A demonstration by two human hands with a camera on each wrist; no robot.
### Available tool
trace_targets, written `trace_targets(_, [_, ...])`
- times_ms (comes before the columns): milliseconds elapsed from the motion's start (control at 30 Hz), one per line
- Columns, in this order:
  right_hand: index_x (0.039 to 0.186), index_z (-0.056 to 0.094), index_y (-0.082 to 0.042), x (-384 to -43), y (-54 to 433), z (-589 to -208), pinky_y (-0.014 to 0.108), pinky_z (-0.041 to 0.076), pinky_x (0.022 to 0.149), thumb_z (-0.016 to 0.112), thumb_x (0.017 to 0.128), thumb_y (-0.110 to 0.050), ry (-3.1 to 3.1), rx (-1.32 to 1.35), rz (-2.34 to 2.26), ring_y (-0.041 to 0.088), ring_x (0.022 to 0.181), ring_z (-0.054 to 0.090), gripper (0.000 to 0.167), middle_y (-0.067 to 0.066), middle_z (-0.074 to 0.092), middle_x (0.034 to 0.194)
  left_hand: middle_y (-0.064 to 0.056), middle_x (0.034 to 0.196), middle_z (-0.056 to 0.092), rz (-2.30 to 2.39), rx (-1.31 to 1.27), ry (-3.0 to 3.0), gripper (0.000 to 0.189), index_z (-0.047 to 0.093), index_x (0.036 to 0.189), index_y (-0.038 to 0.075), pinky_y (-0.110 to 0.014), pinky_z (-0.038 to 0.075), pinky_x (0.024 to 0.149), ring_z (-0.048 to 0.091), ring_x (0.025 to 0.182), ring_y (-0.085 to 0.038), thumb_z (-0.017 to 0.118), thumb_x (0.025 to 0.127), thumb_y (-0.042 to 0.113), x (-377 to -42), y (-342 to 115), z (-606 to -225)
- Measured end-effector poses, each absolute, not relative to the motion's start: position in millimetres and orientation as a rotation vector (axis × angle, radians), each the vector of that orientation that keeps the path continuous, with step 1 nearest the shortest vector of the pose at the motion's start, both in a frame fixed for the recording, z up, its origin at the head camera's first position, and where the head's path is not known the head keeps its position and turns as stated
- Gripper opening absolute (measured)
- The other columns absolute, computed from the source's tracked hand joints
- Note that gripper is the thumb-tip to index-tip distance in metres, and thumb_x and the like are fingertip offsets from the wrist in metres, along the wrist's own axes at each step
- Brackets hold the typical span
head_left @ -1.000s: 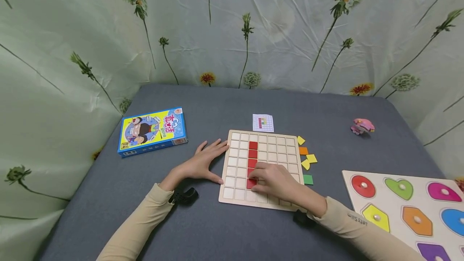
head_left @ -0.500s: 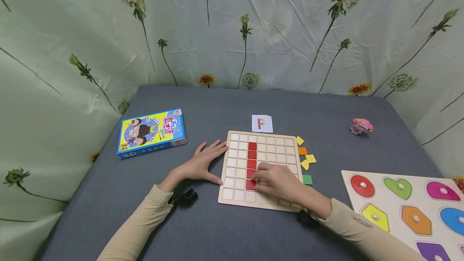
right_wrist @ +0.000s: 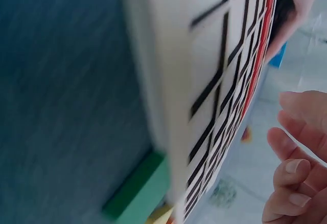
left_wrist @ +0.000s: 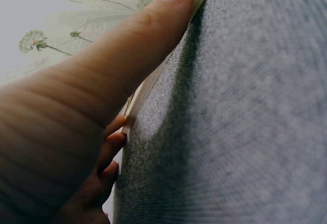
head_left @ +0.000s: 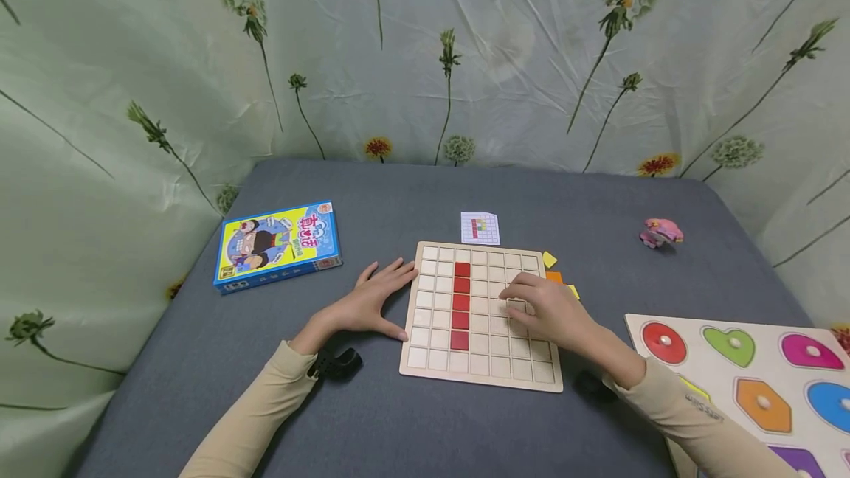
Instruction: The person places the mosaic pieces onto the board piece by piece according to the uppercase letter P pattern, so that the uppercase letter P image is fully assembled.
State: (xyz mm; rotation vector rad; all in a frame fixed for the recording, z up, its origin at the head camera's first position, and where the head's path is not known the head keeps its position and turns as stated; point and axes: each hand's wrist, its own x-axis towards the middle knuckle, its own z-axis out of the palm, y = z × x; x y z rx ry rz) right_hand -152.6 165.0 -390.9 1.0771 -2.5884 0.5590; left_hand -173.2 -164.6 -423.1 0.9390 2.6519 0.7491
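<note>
A wooden grid board [head_left: 488,366] lies on the grey table, with a column of several red square tiles [head_left: 460,301] set in it. My left hand [head_left: 372,305] rests at its left edge, fingers spread and thumb against the rim. Over the right part of the grid hovers my right hand [head_left: 551,308], its fingers loosely bent; the right wrist view shows nothing between the fingers [right_wrist: 294,147]. Beside the right edge are an orange tile [head_left: 553,276] and yellow pieces [head_left: 549,260], partly covered by that hand. A green tile [right_wrist: 140,188] appears only in the right wrist view.
Behind the board lies a small printed pattern card [head_left: 479,229]. A blue and yellow box [head_left: 277,246] is at the left. To the right are a knobbed shape puzzle [head_left: 770,366], partly under the right forearm, and a pink toy [head_left: 662,231].
My right hand has left the lowest red tile and moved right across the board, uncovering the whole red column. The left hand has stayed in place.
</note>
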Motion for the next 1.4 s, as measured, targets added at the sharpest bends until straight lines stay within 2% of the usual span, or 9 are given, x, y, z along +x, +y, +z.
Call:
trace_targets(233, [0.092, 0.072, -0.010, -163, 183, -396, 0.026, 0.047, 0.056, 0.074, 0.075, -0.010, -2.655, 0.935, 0.528, 0.011, 0.068, 0.060, 0.017, 0.003, 0.069, 0.092, -0.009, 0.157, 0.023, 0.754, 0.937, 2.649, 0.104, 0.025, 0.149, 0.010, -0.060, 0.000, 0.113, 0.011, 0.148, -0.032, 0.080, 0.068, 0.046, -173, -164, -424])
trace_targets(467, [0.092, 0.072, -0.010, -169, 194, -400, 0.025, 0.042, 0.054, 0.074, 0.077, -0.011, -2.696, 0.849, 0.525, 0.008, 0.063, 0.053, 0.015, 0.003, 0.068, 0.089, -0.008, 0.157, 0.023, 0.744, 0.938, 2.654, 0.104, 0.025, 0.149, 0.011, -0.060, 0.000, 0.114, 0.011, 0.148, -0.031, 0.080, 0.068, 0.047, -173, -164, -424])
trace_targets(633, [0.093, 0.072, -0.010, -172, 203, -402, 0.031, 0.047, 0.059, 0.074, 0.077, -0.011, -2.707, 0.786, 0.528, 0.014, 0.070, 0.060, 0.016, 0.004, 0.068, 0.089, -0.008, 0.157, 0.023, 0.748, 0.942, 2.651, 0.104, 0.025, 0.149, 0.010, -0.060, 0.000, 0.113, 0.010, 0.148, -0.032, 0.080, 0.068, 0.047, -172, -164, -423])
trace_targets(867, [0.098, 0.071, -0.005, -177, 213, -400, 0.040, 0.050, 0.063, 0.072, 0.078, -0.009, -2.794, 0.698, 0.532, 0.020, 0.076, 0.062, 0.020, 0.010, 0.068, 0.093, -0.008, 0.157, 0.022, 0.748, 0.934, 2.649, 0.104, 0.025, 0.149, 0.010, -0.060, 0.000, 0.114, 0.010, 0.148, -0.031, 0.080, 0.068, 0.046, -172, -164, -423])
trace_targets(1167, [0.102, 0.070, -0.003, -184, 224, -401, 0.044, 0.052, 0.068, 0.072, 0.078, -0.007, -2.882, 0.631, 0.536, 0.027, 0.086, 0.065, 0.024, 0.013, 0.068, 0.099, -0.009, 0.157, 0.023, 0.750, 0.931, 2.650, 0.104, 0.026, 0.149, 0.009, -0.060, 0.000, 0.113, 0.010, 0.148, -0.032, 0.080, 0.068, 0.046, -171, -165, -423])
trace_targets(1400, [0.102, 0.070, -0.004, -187, 229, -402, 0.043, 0.050, 0.067, 0.069, 0.079, -0.007, -2.929, 0.629, 0.528, 0.028, 0.087, 0.063, 0.022, 0.013, 0.067, 0.100, -0.009, 0.157, 0.023, 0.747, 0.932, 2.649, 0.104, 0.026, 0.149, 0.010, -0.061, 0.000, 0.113, 0.010, 0.148, -0.031, 0.079, 0.068, 0.047, -172, -164, -424])
